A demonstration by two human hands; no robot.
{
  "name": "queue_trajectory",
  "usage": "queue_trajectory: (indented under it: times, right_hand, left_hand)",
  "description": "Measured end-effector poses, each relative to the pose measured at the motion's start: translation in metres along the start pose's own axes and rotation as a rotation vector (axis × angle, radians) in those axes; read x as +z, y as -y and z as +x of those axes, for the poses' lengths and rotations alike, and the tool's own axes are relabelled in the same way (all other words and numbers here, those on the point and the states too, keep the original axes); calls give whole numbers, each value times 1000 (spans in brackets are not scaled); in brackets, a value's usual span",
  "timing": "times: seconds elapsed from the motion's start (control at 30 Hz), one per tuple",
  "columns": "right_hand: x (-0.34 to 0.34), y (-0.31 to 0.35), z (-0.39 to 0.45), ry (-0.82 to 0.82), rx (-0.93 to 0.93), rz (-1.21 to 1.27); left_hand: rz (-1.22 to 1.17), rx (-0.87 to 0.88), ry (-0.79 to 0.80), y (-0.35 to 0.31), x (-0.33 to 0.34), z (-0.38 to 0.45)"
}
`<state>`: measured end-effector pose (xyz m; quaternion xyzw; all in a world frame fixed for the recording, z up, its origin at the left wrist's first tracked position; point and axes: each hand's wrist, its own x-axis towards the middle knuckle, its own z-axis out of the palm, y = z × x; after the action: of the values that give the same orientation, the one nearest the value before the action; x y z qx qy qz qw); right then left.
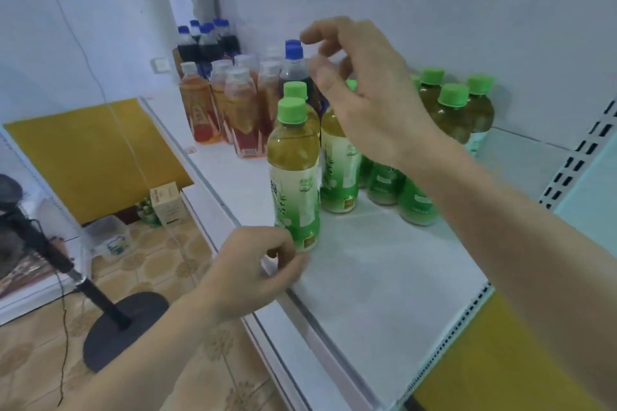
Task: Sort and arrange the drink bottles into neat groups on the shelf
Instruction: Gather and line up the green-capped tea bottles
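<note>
My right hand (364, 90) blurs in front of the green-capped bottles (447, 110), hiding several caps and shoulders. A dark blue-capped bottle (295, 72) shows only its top behind them. Label print is too small to read. The fan stand (43, 243) is cut off at the left edge.

Shelf (384, 277) front clear; bottles (293, 170) behind.

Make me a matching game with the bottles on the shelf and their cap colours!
Things:
1. tea bottle by the left hand
2. orange drinks
3. dark sodas at the back

Cap colours:
A. blue
B. green
C. white

Pairs: 1-B, 2-C, 3-A
</note>
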<state>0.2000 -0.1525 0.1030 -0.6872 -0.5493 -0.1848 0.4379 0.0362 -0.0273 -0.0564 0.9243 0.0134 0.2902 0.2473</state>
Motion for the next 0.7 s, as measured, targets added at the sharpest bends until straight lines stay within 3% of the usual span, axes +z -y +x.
queue_trajectory:
  times: [0.07, 0.13, 0.33, 0.43, 0.53, 0.7]
  right_hand:
    - [-1, 4, 17, 60, 50, -45]
    - [0, 6, 24, 143, 71, -58]
    - [11, -2, 53, 190, 107, -228]
    - [13, -6, 74, 479, 26, -530]
    - [17, 1, 87, 680, 106, -481]
    - [15, -4, 89, 650, 162, -373]
  left_hand:
    - [-66, -67, -247, 10, -7, 1]
    - [-134, -135, -357, 13, -5, 9]
    - [-274, -189, -278, 20, 12, 34]
    - [-330, -140, -248, 25, 11, 36]
    - [-348, -124, -264, 43, 3, 31]
    - [-368, -167, -290, 75, -15, 37]
